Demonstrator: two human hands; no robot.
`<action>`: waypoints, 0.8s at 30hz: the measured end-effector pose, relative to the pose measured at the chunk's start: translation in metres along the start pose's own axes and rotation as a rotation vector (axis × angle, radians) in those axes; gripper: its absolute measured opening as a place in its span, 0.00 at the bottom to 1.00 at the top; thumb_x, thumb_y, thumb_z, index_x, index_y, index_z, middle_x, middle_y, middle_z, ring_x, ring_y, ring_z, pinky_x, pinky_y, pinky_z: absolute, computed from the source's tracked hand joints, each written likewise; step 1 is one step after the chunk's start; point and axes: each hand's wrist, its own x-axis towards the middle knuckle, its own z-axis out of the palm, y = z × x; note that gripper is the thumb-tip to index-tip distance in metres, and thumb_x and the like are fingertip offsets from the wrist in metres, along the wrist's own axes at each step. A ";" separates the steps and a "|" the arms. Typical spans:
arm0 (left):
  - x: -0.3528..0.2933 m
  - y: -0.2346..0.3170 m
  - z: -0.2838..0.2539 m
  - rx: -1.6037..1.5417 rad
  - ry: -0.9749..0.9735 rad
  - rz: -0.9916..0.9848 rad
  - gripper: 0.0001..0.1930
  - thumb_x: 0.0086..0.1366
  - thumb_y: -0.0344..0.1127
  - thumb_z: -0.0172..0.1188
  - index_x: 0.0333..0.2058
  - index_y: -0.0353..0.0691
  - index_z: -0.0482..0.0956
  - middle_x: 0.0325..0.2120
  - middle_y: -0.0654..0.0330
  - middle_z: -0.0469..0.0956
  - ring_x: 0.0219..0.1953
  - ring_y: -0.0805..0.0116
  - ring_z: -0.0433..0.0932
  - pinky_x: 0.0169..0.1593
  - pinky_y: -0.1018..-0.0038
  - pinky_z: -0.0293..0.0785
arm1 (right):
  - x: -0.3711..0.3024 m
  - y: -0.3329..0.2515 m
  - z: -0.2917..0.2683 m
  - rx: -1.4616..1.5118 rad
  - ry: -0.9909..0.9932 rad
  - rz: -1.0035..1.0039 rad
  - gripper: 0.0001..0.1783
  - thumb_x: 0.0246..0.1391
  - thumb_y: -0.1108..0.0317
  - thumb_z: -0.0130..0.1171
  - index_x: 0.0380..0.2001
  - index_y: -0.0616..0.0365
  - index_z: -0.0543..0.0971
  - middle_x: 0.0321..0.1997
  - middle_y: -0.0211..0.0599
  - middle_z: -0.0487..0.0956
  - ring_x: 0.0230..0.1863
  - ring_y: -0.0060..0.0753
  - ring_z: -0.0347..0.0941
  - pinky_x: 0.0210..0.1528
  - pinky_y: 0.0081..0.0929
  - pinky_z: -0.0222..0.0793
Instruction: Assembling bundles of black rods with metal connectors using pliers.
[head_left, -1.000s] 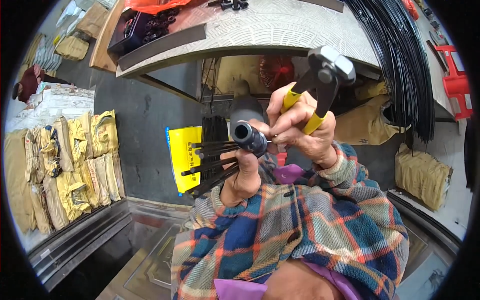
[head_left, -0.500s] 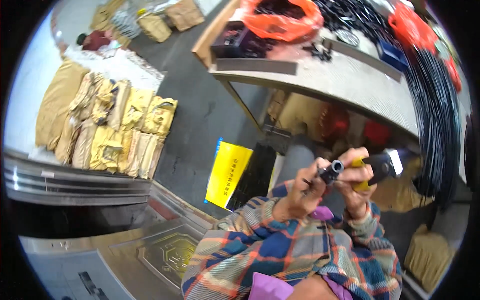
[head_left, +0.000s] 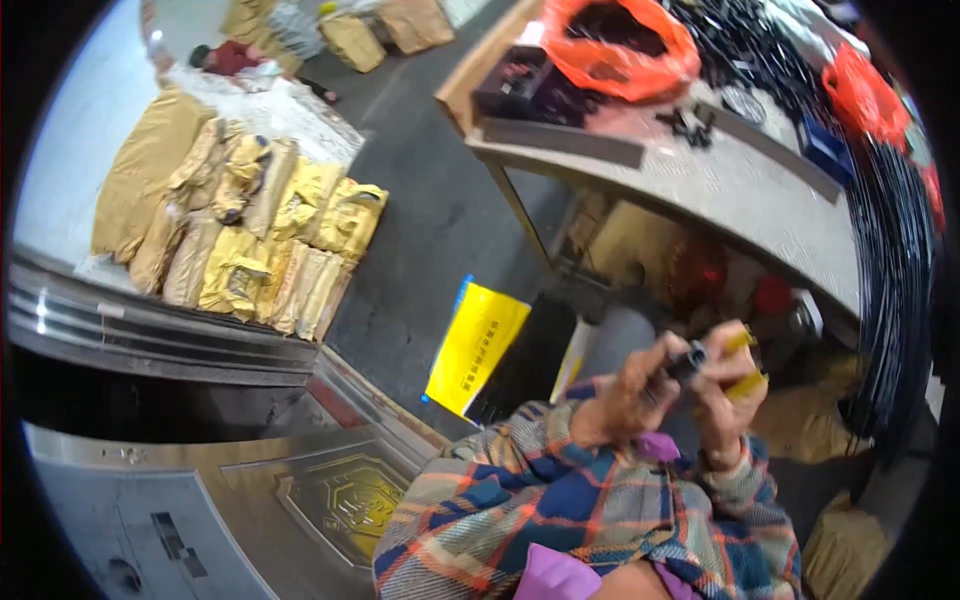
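Note:
Both of my hands are close together in front of my checked jacket. My left hand [head_left: 635,395] is closed round a short dark tubular part [head_left: 686,362] with a pale ring-shaped open end turned upward. The fingers of my right hand [head_left: 722,392] are bent at the same part, beside my left fingertips. Also gripped in my right hand is a tool with yellow handles [head_left: 748,386]; its dark body and pale tip reach out to the right, and its exact kind is unclear.
A worktable [head_left: 740,180] ahead holds red plastic bags [head_left: 620,75], black parts, a blue box [head_left: 825,150] and long black rods [head_left: 890,270]. Paper-wrapped packages [head_left: 270,230] are stacked left. A yellow package [head_left: 478,345] lies on the floor. A person [head_left: 230,60] is far left.
The surroundings have shifted rightward in view, with my hands slightly right too. The yellow-handled tool has turned in my right hand, showing less of its dark body. The tubular part stays held.

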 end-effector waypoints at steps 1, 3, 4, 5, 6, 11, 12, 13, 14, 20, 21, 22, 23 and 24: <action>-0.001 -0.003 0.011 0.110 0.339 0.267 0.11 0.61 0.31 0.45 0.42 0.34 0.64 0.30 0.51 0.71 0.30 0.58 0.72 0.29 0.71 0.65 | 0.001 0.003 0.000 -0.050 -0.052 -0.013 0.03 0.43 0.76 0.58 0.22 0.57 0.73 0.33 0.35 0.67 0.31 0.27 0.62 0.34 0.23 0.60; -0.006 -0.008 0.002 0.909 0.319 0.381 0.17 0.63 0.41 0.40 0.41 0.30 0.65 0.29 0.52 0.71 0.29 0.65 0.71 0.32 0.74 0.67 | 0.003 0.007 -0.003 -0.191 -0.144 0.006 0.03 0.45 0.77 0.56 0.26 0.61 0.75 0.34 0.37 0.68 0.32 0.28 0.63 0.35 0.24 0.61; -0.005 -0.012 -0.002 0.502 0.254 0.155 0.22 0.62 0.47 0.39 0.41 0.31 0.65 0.27 0.54 0.70 0.28 0.67 0.71 0.33 0.74 0.67 | 0.006 0.007 -0.010 -0.266 -0.192 0.028 0.05 0.46 0.78 0.55 0.29 0.63 0.76 0.34 0.38 0.69 0.33 0.29 0.64 0.36 0.25 0.62; -0.002 -0.015 -0.004 0.080 0.234 -0.069 0.26 0.62 0.54 0.37 0.41 0.32 0.65 0.25 0.56 0.69 0.27 0.69 0.70 0.33 0.74 0.67 | 0.008 0.007 -0.012 -0.146 -0.192 0.120 0.09 0.46 0.80 0.53 0.34 0.66 0.76 0.34 0.41 0.71 0.34 0.31 0.66 0.37 0.24 0.63; 0.002 -0.017 -0.007 -0.116 0.172 -0.109 0.31 0.62 0.60 0.36 0.41 0.33 0.65 0.23 0.58 0.69 0.27 0.70 0.69 0.34 0.74 0.67 | 0.012 0.004 -0.021 -0.266 -0.226 -0.013 0.10 0.42 0.81 0.56 0.33 0.66 0.75 0.36 0.44 0.71 0.34 0.35 0.69 0.37 0.25 0.66; 0.018 -0.007 -0.015 -0.405 0.104 -0.047 0.32 0.61 0.61 0.39 0.42 0.32 0.68 0.21 0.65 0.66 0.24 0.78 0.65 0.29 0.80 0.62 | 0.029 -0.023 -0.066 -1.103 -0.466 -0.358 0.12 0.33 0.74 0.57 0.28 0.59 0.75 0.34 0.39 0.71 0.29 0.34 0.70 0.27 0.25 0.68; 0.019 -0.003 -0.014 -0.374 0.102 -0.064 0.32 0.61 0.61 0.39 0.42 0.32 0.68 0.21 0.65 0.66 0.24 0.78 0.65 0.29 0.80 0.62 | 0.030 -0.027 -0.072 -1.119 -0.494 -0.344 0.12 0.33 0.74 0.57 0.28 0.59 0.75 0.34 0.39 0.71 0.29 0.34 0.70 0.27 0.25 0.68; 0.022 -0.002 -0.014 -0.373 0.093 -0.043 0.31 0.61 0.61 0.39 0.42 0.33 0.68 0.21 0.64 0.66 0.24 0.78 0.65 0.30 0.80 0.62 | 0.030 -0.028 -0.076 -1.200 -0.566 -0.350 0.12 0.33 0.73 0.57 0.28 0.59 0.74 0.34 0.38 0.70 0.29 0.32 0.69 0.27 0.24 0.68; 0.021 -0.001 -0.012 -0.327 0.059 -0.094 0.33 0.59 0.64 0.39 0.41 0.34 0.67 0.22 0.63 0.67 0.24 0.77 0.65 0.30 0.80 0.64 | 0.030 -0.029 -0.079 -1.254 -0.602 -0.395 0.11 0.33 0.72 0.57 0.27 0.59 0.74 0.34 0.37 0.70 0.28 0.31 0.68 0.27 0.23 0.67; 0.012 -0.001 -0.008 -0.341 0.073 -0.229 0.31 0.55 0.64 0.48 0.39 0.37 0.66 0.28 0.65 0.69 0.26 0.80 0.67 0.31 0.84 0.65 | 0.034 -0.029 -0.081 -1.331 -0.757 -0.383 0.17 0.38 0.71 0.54 0.37 0.59 0.74 0.37 0.36 0.69 0.33 0.30 0.68 0.31 0.26 0.63; 0.013 -0.002 -0.009 -0.341 0.040 -0.218 0.31 0.56 0.63 0.47 0.42 0.37 0.67 0.28 0.65 0.70 0.27 0.80 0.67 0.32 0.82 0.65 | 0.035 -0.031 -0.081 -1.355 -0.740 -0.376 0.19 0.39 0.73 0.53 0.41 0.58 0.75 0.38 0.36 0.70 0.34 0.32 0.69 0.35 0.29 0.66; 0.014 -0.002 -0.010 -0.344 0.011 -0.214 0.32 0.58 0.62 0.45 0.44 0.36 0.67 0.28 0.65 0.70 0.28 0.80 0.67 0.33 0.81 0.65 | 0.036 -0.033 -0.080 -1.412 -0.726 -0.393 0.20 0.41 0.72 0.52 0.42 0.58 0.74 0.40 0.37 0.69 0.39 0.34 0.69 0.41 0.32 0.64; 0.015 -0.003 -0.010 -0.346 0.004 -0.203 0.32 0.58 0.62 0.45 0.44 0.36 0.67 0.28 0.65 0.70 0.28 0.80 0.67 0.33 0.81 0.65 | 0.038 -0.034 -0.080 -1.493 -0.726 -0.381 0.21 0.42 0.71 0.52 0.44 0.57 0.74 0.43 0.37 0.69 0.43 0.35 0.68 0.47 0.35 0.63; 0.016 -0.002 -0.010 -0.340 0.008 -0.214 0.32 0.56 0.63 0.46 0.43 0.36 0.66 0.28 0.64 0.70 0.28 0.79 0.68 0.33 0.81 0.66 | 0.040 -0.036 -0.080 -1.516 -0.724 -0.351 0.22 0.43 0.69 0.52 0.46 0.56 0.72 0.47 0.38 0.67 0.49 0.36 0.66 0.55 0.39 0.58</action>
